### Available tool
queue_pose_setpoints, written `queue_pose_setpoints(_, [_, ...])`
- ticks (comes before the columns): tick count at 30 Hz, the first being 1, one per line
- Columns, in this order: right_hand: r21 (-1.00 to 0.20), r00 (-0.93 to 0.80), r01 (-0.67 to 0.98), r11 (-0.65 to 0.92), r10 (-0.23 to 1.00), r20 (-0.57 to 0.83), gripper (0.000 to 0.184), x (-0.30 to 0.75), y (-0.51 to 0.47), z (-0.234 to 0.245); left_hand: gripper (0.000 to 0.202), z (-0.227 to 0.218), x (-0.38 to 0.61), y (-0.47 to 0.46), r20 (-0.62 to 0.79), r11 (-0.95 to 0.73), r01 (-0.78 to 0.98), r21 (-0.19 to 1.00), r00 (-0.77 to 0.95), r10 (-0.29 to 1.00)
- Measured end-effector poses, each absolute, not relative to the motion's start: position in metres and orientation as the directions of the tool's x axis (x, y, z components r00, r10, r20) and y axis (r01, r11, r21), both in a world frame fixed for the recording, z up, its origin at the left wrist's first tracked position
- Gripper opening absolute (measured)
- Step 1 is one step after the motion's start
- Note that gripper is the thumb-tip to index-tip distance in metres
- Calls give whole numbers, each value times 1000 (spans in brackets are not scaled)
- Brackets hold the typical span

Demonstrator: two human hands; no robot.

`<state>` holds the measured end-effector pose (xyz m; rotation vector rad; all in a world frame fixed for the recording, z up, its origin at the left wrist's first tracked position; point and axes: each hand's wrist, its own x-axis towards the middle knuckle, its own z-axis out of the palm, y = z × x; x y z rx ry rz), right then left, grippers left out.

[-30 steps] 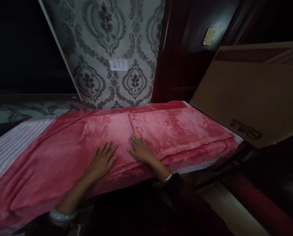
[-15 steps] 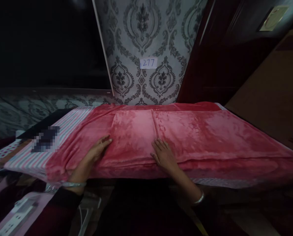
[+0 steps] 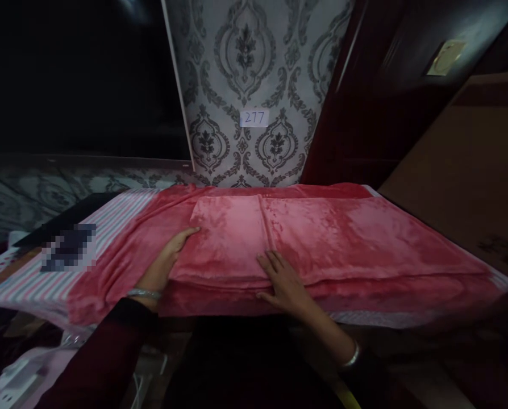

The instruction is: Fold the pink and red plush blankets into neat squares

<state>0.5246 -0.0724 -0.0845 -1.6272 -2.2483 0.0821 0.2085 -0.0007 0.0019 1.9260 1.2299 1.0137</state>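
A soft pink-red plush blanket [image 3: 343, 238] lies spread over the table, with a folded section on top whose left part is doubled over. Along the left edge of that fold rests my left hand [image 3: 174, 250], its fingers stretched out and pointing away from me. My right hand [image 3: 283, 284] lies palm down on the front part of the folded blanket, near the seam in its middle, with the fingers spread. Neither hand grasps the cloth.
Under the blanket is a striped cloth [image 3: 109, 227], with a dark blurred item [image 3: 69, 247] on its left part. A large screen [image 3: 83, 85] stands behind on the left. A cardboard box [image 3: 462, 165] leans at the right. A white power strip [image 3: 17, 386] lies low at the left.
My left hand has moved forward along the fold's left edge. The right hand has slid slightly towards me and stays flat. The view has shifted a little.
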Motion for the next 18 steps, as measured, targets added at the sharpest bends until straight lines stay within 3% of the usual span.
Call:
queue_pose_setpoints(5, [-275, -235, 910, 310, 933, 274, 93, 521, -73, -83, 55, 13, 220, 1, 339, -407, 298, 864, 254, 906])
queue_pose_setpoints(13, [-235, -157, 939, 250, 922, 354, 71, 512, -76, -93, 61, -10, 202, 34, 255, -335, 297, 894, 278, 926])
queue_pose_setpoints(18, [-236, -119, 949, 210, 930, 349, 74, 509, -69, -93, 63, -4, 210, 52, 229, -321, 273, 907, 320, 919])
